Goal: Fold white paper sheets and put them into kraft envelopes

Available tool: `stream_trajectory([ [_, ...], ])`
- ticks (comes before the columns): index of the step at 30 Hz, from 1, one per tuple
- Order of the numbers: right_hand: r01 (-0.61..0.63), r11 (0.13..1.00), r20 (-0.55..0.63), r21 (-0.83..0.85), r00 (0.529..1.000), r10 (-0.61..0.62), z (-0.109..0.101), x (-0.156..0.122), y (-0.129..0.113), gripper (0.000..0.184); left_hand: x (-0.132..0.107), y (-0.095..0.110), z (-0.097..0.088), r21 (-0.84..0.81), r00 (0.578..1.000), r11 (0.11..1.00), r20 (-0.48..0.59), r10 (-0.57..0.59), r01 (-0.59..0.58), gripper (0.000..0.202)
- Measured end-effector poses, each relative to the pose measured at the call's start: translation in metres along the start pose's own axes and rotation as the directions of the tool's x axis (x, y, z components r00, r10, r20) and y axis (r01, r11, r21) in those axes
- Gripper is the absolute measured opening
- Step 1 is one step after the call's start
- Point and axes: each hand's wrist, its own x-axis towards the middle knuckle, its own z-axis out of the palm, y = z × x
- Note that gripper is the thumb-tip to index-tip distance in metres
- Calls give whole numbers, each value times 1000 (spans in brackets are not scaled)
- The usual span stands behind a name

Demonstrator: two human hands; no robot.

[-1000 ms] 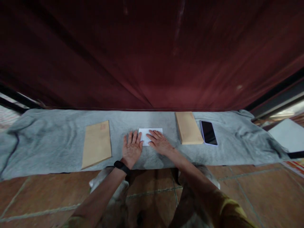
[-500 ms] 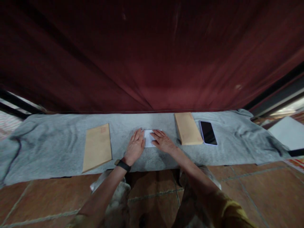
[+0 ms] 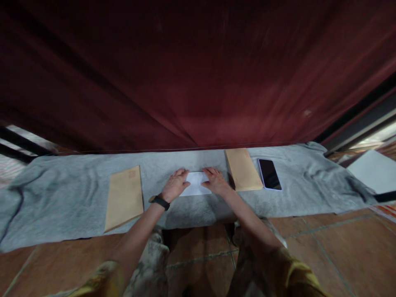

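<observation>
A folded white sheet of paper (image 3: 195, 184) lies flat on the grey cloth in front of me. My left hand (image 3: 175, 185) rests over its left end, palm down, with the thumb stretched onto the paper and the fingers reaching to the far edge. Over the right end lies my right hand (image 3: 216, 181), also palm down, its thumb pointing inward and apart from the fingers. Both hands are open and press on the paper, hiding its two ends. Right of my right hand is a stack of brown envelopes (image 3: 244, 170); more brown envelopes (image 3: 124, 197) lie to the left.
Grey cloth (image 3: 74, 189) covers the long low surface. A phone (image 3: 269, 174) in a pale purple case lies beside the right envelopes. Behind hangs a dark red curtain (image 3: 198, 90). A white sheet (image 3: 374, 170) sits at far right. Brown tiles (image 3: 321, 239) make up the floor.
My hands have moved from lying flat with fingers forward to thumbs turned inward at the paper's ends. More of the white paper shows between them.
</observation>
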Motion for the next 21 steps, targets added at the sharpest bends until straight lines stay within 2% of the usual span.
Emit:
stream_trajectory([
  [9, -85, 996, -15, 0, 996, 85, -4, 0, -1, 71, 16, -11, -11, -187, 997, 979, 31, -71, 76, 59],
  [17, -154, 986, 14, 58, 988, 154, -9, 5, -6, 80, 13, -11, -13, -334, 989, 931, 44, -138, 145, 16],
  [19, -169, 977, 17, 130, 986, 168, -10, 7, -4, 77, 10, -12, -16, -394, 987, 905, 49, -155, 161, 13],
  [21, -152, 956, 21, 249, 988, 152, -11, 8, -1, 66, 6, -13, -19, -460, 984, 870, 64, -169, 179, 15],
])
